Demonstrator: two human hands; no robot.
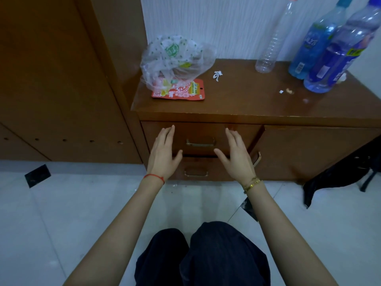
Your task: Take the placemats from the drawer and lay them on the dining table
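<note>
Drawer (201,139), both hands outstretched, open-fingered.

A brown wooden bench (243,100) carries a plastic bag (175,58) on a red packet (185,91), three bottles (268,50) at the right, and paper scraps (217,75).

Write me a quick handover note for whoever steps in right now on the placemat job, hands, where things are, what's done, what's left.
Left hand open, holding nothing, in front of the top drawer.
Right hand open, holding nothing, on the other side of the drawer handle.
Top drawer looks closed; the lower drawer too. No placemats in view, no dining table in view.
Done: nothing yet.
Left: open the drawer, take out the placemats, lay them on the table.
</note>
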